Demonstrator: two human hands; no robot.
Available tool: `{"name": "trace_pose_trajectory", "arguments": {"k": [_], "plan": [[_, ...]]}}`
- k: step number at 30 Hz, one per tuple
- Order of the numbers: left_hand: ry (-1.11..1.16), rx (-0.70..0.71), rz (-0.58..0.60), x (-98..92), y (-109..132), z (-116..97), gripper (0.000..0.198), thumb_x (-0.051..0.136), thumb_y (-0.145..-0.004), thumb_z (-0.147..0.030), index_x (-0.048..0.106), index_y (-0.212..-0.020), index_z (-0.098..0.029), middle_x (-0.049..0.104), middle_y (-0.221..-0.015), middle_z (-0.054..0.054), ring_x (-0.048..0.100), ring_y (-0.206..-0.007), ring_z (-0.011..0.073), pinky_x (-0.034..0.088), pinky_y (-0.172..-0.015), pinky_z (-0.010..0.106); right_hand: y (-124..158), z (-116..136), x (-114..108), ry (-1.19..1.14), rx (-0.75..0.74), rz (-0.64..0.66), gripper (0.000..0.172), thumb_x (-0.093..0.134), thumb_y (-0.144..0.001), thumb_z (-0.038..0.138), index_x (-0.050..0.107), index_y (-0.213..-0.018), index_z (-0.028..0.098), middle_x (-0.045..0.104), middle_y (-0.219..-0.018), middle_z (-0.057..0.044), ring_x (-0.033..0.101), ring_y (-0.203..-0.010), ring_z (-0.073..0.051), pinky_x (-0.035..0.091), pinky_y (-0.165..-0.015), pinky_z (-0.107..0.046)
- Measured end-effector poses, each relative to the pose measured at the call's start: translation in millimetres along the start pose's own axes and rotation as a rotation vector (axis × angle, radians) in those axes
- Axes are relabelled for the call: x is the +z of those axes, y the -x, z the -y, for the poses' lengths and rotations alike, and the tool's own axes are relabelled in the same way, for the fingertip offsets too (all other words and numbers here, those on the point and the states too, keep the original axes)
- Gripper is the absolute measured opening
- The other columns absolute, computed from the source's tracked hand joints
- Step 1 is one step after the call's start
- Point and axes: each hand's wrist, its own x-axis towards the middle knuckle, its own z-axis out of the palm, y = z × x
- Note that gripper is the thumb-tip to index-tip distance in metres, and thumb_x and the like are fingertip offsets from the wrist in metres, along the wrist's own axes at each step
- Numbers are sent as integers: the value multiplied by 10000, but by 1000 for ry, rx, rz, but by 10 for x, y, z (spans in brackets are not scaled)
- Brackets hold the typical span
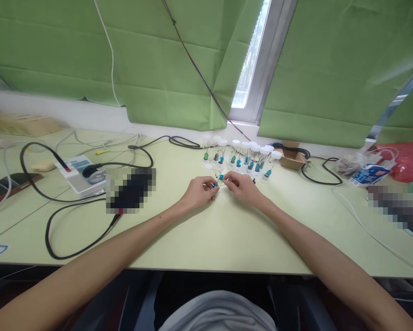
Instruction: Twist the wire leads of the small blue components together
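Note:
My left hand (198, 192) and my right hand (245, 188) come close together over the middle of the table. Both have their fingers closed in a pinch. Between the fingertips shows a small shiny blue piece (221, 177) with thin wire-like strands, and my right fingertips are on it. A second bit of blue (215, 185) peeks out at my left fingertips; whether it belongs to the same piece I cannot tell. Just behind the hands stand several clear vials (233, 158) with white caps, each holding a small blue, green or dark piece with thin strands.
On the left lie a white power strip (84, 177), a blurred black device (132, 191) and looping black cables (51, 230). A small cardboard box (291, 158) is right of the vials. A red plastic bag (408, 161) and a blue-and-white packet (370, 174) sit far right.

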Motion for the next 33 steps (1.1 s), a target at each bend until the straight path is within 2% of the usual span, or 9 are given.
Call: {"name": "trace_pose_trajectory", "arguments": {"k": [23, 33], "plan": [[-14, 16, 2, 3, 23, -17, 179, 615, -774, -364, 635, -812, -190, 627, -590, -9, 598, -490, 139, 487, -547, 262, -8, -3, -17, 34, -5, 26, 149, 471, -911, 282, 585, -888, 188, 510, -560, 47, 420, -519, -115, 345, -585, -251], [-98, 60, -7, -1, 32, -50, 158, 595, -788, -339, 648, -834, -197, 629, -580, -17, 592, -493, 139, 480, -577, 268, -8, -19, -24, 31, -4, 44, 137, 477, -903, 265, 584, -871, 187, 501, -553, 54, 408, -511, -107, 335, -578, -246]]}}
